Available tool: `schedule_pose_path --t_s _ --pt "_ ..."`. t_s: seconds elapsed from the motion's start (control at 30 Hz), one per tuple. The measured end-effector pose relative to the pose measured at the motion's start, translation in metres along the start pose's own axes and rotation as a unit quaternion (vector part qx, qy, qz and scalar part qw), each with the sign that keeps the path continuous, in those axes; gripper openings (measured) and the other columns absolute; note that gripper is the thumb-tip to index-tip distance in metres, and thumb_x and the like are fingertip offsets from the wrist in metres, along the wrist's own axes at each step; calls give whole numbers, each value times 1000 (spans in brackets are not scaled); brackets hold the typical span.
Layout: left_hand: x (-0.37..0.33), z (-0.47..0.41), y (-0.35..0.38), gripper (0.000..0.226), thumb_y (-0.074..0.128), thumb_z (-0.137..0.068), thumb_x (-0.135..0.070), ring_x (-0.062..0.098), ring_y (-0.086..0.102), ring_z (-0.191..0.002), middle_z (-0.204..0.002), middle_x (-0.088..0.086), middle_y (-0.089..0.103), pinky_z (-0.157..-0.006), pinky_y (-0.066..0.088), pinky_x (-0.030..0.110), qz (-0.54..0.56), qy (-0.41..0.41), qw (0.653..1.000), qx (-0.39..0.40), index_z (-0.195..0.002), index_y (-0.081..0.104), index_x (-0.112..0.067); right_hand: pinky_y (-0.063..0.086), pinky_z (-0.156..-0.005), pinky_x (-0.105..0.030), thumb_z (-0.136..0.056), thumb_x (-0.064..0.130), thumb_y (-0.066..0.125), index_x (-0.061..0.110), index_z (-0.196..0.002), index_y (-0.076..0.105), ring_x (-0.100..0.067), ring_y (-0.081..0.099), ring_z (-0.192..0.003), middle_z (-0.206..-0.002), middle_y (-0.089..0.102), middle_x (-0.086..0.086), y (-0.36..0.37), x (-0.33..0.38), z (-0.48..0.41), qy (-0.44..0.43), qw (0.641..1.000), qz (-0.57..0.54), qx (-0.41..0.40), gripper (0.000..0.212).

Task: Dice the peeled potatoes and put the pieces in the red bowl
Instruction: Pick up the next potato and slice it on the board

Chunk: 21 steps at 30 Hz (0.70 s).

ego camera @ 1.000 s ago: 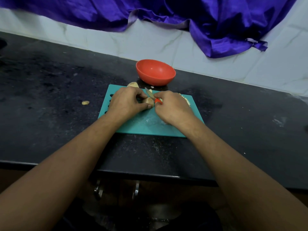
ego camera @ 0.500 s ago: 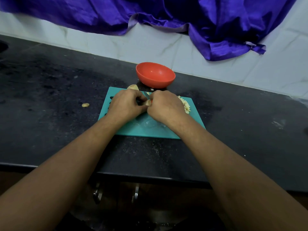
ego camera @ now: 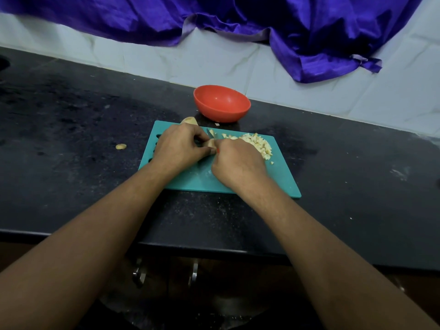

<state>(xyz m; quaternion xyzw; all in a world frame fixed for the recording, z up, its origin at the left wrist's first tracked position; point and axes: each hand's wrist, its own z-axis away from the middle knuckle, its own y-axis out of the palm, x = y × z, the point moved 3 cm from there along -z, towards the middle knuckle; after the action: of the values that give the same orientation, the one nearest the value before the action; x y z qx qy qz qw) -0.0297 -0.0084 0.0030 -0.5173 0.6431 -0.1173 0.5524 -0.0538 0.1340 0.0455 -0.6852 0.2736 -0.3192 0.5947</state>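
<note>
On the teal cutting board (ego camera: 283, 177) my left hand (ego camera: 181, 146) pinches a piece of peeled potato (ego camera: 211, 142) with curled fingers. My right hand (ego camera: 238, 163) grips a small knife (ego camera: 210, 133) with a red handle; its blade sits at the potato piece. A pile of diced potato (ego camera: 258, 142) lies on the board's far right part, just past my right hand. A whole peeled potato (ego camera: 189, 120) rests at the board's far edge. The red bowl (ego camera: 221, 103) stands behind the board and looks empty.
A small potato scrap (ego camera: 121, 146) lies on the black counter (ego camera: 71, 129) left of the board. A white tiled wall (ego camera: 309, 96) with purple cloth (ego camera: 238, 17) hanging over it runs behind the bowl. The counter's front edge is close below my forearms.
My right hand pushed in over the potato piece, then drew back a little to the right, uncovering the diced pile. My left hand kept its hold on the potato piece.
</note>
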Motion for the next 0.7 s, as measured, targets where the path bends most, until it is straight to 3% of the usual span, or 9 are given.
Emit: schedule_pose_path --t_s 0.17,0.33,0.47,0.53,0.63,0.7 --pt "0 0 0 18 82 -81 -40 6 60 -74 -67 -25 56 -69 44 28 4 9 1000 -6 -96 80 -30 40 -68 -36 -98 23 53 28 -138 56 -21 52 -85 -92 52 2 4 0 9 -1 1000 18 6 41" --pt "0 -1 0 28 86 -78 -43 9 64 -80 -76 -20 61 -74 53 33 5 3 1000 1 -102 79 -29 40 -67 -37 -99 19 50 27 -150 45 -20 49 -82 -82 45 4 9 -4 26 -1 1000 19 6 52" --pt "1 -1 0 32 87 -77 -44 7 63 -82 -82 -19 64 -71 48 29 13 -3 1000 1 -103 78 -29 47 -74 -37 -102 25 48 34 -156 39 -22 59 -95 -110 64 -2 10 -22 37 0 1000 -13 13 55" --pt "2 -1 0 33 88 -76 -45 7 64 -83 -83 -17 66 -72 49 28 22 -7 1000 3 -103 78 -29 50 -73 -34 -103 28 49 39 -151 47 -16 59 -85 -116 67 1 8 -33 37 6 996 -86 18 49" --pt "2 0 0 31 88 -76 -43 8 65 -84 -82 -18 65 -74 51 28 30 -5 999 11 -103 79 -29 60 -61 -37 -102 29 54 42 -139 59 -10 56 -54 -78 62 13 6 -48 32 45 972 -230 25 39" --pt "2 0 -2 30 88 -78 -39 8 66 -85 -83 -17 66 -79 54 30 39 -6 999 19 -104 80 -28 61 -58 -45 -102 28 55 42 -135 62 -11 54 -48 -60 55 13 2 -51 28 59 964 -258 7 37"
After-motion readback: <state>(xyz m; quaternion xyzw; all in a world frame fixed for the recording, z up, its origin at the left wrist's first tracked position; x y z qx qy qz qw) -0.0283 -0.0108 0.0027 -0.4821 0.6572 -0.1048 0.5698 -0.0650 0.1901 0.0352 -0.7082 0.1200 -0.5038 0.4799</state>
